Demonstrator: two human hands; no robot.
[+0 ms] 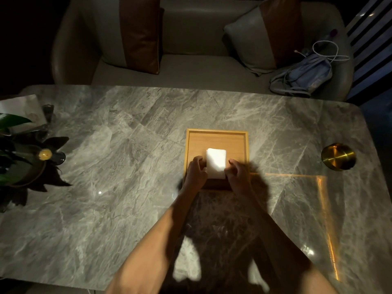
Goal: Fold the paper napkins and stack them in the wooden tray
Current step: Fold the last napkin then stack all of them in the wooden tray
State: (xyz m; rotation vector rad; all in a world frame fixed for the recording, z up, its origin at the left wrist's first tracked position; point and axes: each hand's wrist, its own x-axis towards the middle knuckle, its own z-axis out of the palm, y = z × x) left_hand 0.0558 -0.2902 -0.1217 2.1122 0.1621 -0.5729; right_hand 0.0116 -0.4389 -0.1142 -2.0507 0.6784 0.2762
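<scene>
A square wooden tray (216,139) sits on the marble table, right of centre. Inside it lies a white stack of folded paper napkins (216,161), towards the tray's near side. My left hand (196,171) is at the stack's left edge, its curled fingers gripping that side. At the stack's right edge my right hand (236,171) has thumb and fingers curled against it. Both hands flank the stack over the tray's near rim, which they partly hide.
A brass round dish (338,157) stands near the table's right edge. A potted plant (23,164) and papers (22,112) occupy the left end. Behind the table is a sofa with cushions (140,32), a blue bag (303,76) and a white cable.
</scene>
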